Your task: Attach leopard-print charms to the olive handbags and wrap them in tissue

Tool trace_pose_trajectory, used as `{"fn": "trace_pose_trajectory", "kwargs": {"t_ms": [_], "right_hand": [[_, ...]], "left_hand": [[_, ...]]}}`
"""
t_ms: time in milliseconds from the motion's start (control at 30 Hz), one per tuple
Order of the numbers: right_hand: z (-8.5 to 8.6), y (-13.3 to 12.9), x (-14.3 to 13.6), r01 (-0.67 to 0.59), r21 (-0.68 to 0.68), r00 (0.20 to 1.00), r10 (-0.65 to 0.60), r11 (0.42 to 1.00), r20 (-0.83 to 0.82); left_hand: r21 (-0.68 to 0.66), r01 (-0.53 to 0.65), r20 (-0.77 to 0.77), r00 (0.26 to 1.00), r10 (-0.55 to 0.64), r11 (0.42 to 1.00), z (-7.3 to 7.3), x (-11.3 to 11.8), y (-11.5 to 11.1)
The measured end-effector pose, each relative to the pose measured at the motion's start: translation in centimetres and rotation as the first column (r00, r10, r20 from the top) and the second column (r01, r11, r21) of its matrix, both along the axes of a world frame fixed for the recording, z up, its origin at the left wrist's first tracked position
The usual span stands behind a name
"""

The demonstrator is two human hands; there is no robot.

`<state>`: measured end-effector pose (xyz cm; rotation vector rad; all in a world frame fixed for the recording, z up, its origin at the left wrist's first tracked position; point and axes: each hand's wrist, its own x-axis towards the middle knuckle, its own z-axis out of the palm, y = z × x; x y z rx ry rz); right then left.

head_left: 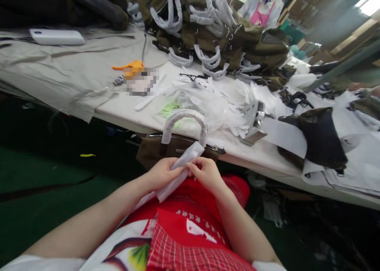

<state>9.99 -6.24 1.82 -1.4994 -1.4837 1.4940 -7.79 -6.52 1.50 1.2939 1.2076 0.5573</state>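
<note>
Head view: left hand (164,172) had its fingers closed around a white wrapped strip (173,184), which slanted up toward the desk (109,103). Right hand (208,174) pinched the strip's near edge between thumb and fingers, right beside the left thumb. Strip's upper end overlapped the right leg of a white-wrapped handle (185,113) arching over an olive bag (148,150) at the desk edge; couldn't tell if joined. Just behind: clear plastic (209,108) with a light green piece (170,108). Right of that, a metal holder (255,124), then a dark pouch (322,138). Left side: orange tool (135,67), white oblong (57,37). More olive bags (268,47) sat piled at back, person in pink apron (261,16) beyond.
</note>
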Motion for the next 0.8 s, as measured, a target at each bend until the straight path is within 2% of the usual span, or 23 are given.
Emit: {"fn": "trace_pose_trajectory", "kwargs": {"t_ms": [133,200,267,367,433,500,567,667,800], "right_hand": [[-1.3,1.0,-0.2,-0.008,0.0,0.989,0.008,1.0,0.149],[-1.7,1.3,0.3,-0.013,0.032,0.966,0.004,0.999,0.257],[-2.1,1.3,0.7,-0.007,0.008,0.963,0.005,1.0,0.27],[-2.8,0.8,1.2,-0.029,-0.139,0.999,0.031,0.99,0.012],[-3.1,0.4,1.3,-0.062,-0.211,0.976,0.016,0.976,-0.216],[-3.2,0.0,1.3,-0.093,-0.247,0.93,-0.004,0.965,-0.367],[-3.2,-0.2,1.0,-0.101,-0.262,0.91,-0.018,0.96,-0.414],[-3.3,-0.2,0.2,-0.039,-0.279,0.936,-0.063,0.959,-0.346],[-3.7,0.0,-0.3,0.054,-0.259,0.94,-0.137,0.964,-0.312]], "left_hand": [[0.071,-0.027,-0.057,0.998,0.031,0.997,0.2,-0.2,-0.1],[0.064,-0.041,-0.068,0.997,0.046,0.997,0.3,-0.3,-0.1],[0.039,-0.052,-0.044,0.998,0.053,0.998,0.4,-0.4,-0.1],[-0.037,-0.059,0.05,0.997,0.061,0.998,0.3,-0.5,-0.1],[-0.1,-0.064,0.113,0.991,0.075,0.993,0.0,-0.6,-0.1],[-0.137,-0.058,0.117,0.99,0.074,0.989,-0.4,-0.7,0.1],[-0.123,-0.051,0.05,0.997,0.058,0.991,-0.8,-0.6,0.3],[-0.08,-0.084,-0.02,0.996,0.083,0.993,-1.3,-0.3,0.7],[-0.239,-0.141,0.097,0.981,0.168,0.961,-1.2,0.0,0.6]]}}
